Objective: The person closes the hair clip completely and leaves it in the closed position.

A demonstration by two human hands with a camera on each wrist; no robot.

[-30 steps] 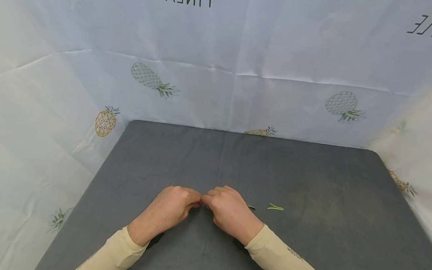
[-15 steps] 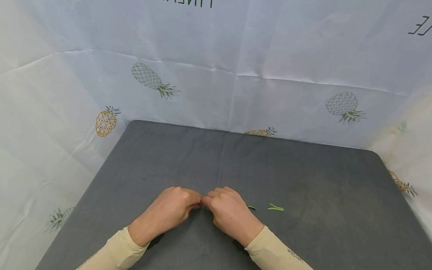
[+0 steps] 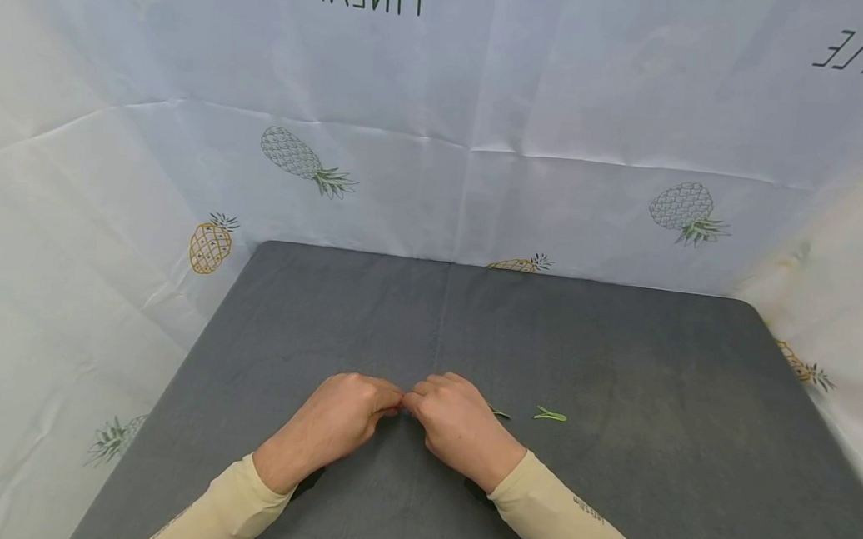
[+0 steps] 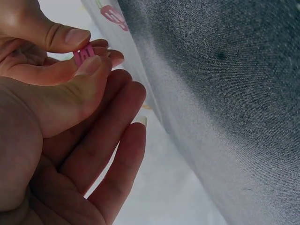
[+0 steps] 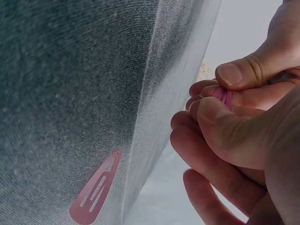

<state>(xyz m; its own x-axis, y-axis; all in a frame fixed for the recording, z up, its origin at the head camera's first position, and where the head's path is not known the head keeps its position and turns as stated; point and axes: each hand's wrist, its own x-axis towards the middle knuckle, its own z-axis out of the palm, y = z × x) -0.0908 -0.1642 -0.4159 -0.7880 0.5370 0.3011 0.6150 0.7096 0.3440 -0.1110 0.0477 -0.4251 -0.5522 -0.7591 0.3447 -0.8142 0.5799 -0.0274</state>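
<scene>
Both hands meet at the middle of the table. My left hand and right hand pinch a small snap hair clip between thumbs and forefingers, one at each end. Only a short slotted part of this pink hair clip shows between the thumbs in the left wrist view; the rest is covered by fingers. In the right wrist view another pink snap hair clip lies on the cloth beside the hands. The head view shows an open-looking, green-tinted hair clip right of my right hand, plus a second clip partly hidden behind that hand.
A dark grey cloth-covered table spreads under the hands. White curtains printed with pineapples rise along its back and sides. Light yellow sleeves cover the forearms.
</scene>
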